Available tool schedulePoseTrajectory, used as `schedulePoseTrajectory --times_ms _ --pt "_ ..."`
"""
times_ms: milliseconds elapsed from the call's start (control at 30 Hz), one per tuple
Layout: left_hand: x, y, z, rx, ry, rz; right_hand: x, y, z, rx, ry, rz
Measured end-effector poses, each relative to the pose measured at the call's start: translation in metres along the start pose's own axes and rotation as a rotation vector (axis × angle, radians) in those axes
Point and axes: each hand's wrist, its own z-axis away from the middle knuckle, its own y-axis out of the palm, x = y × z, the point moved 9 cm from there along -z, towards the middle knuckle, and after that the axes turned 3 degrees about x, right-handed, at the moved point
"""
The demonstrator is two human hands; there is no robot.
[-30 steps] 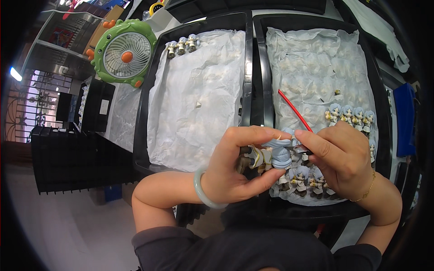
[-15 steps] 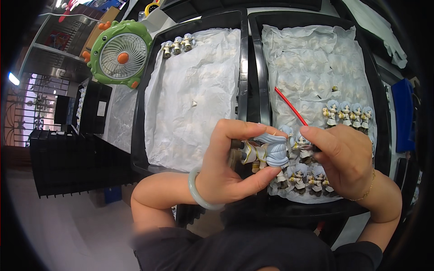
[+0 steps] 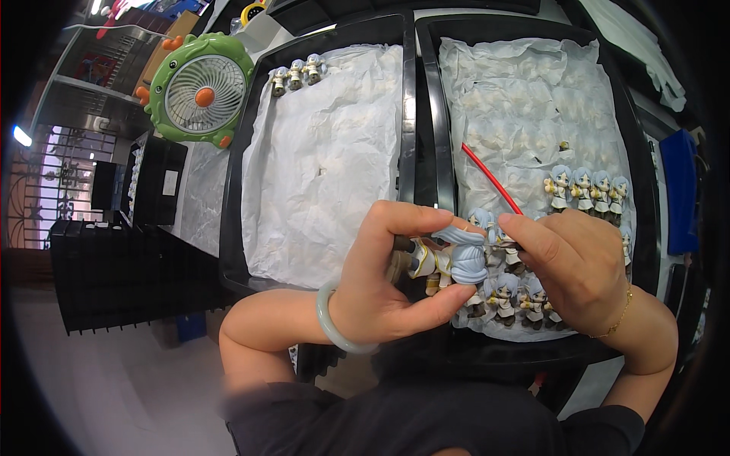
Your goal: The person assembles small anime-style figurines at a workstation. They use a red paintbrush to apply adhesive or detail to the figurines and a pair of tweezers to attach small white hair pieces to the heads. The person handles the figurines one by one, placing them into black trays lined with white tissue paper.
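Note:
My left hand (image 3: 384,285), with a pale green bangle at its wrist, pinches a small figurine (image 3: 467,262) between thumb and fingers. The figurine lies on its side, its light blue hair toward the right and its white, gold-edged clothing toward my palm. Close beside it, my right hand (image 3: 582,262) is closed round a thin red stick-like tool (image 3: 490,178). The tool's red shaft slants up and left; its lower end is hidden by my fingers. Beneath both hands, several similar figurines (image 3: 503,298) lie in the right tray (image 3: 435,99), partly covered from sight.
Four-sided black trays stand side by side; white tissue lines the left tray (image 3: 408,99). Three figurines (image 3: 296,74) lie at its far left corner. Another row of figurines (image 3: 582,190) is at the right tray's right side. A green fan (image 3: 201,95) stands at the left.
The figurine and my left fingers have shifted very slightly right. My right hand has barely moved, and both grips are the same.

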Motion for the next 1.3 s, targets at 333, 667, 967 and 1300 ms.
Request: schedulePoseTrajectory --times_ms 333,667,967,1300 --pt "0.000 0.000 0.001 0.000 -0.022 -0.094 -0.001 0.006 0.002 0.041 0.047 0.004" --pt "0.004 0.004 0.002 0.037 -0.055 -0.018 -0.015 0.020 0.000 0.234 0.144 -0.300" --pt "-0.002 -0.003 -0.001 0.054 -0.050 0.035 -0.028 -0.007 -0.004 -0.016 0.191 -0.413" --pt "-0.007 -0.002 -0.004 0.045 0.093 0.050 -0.005 -0.009 -0.004 0.028 0.050 -0.204"
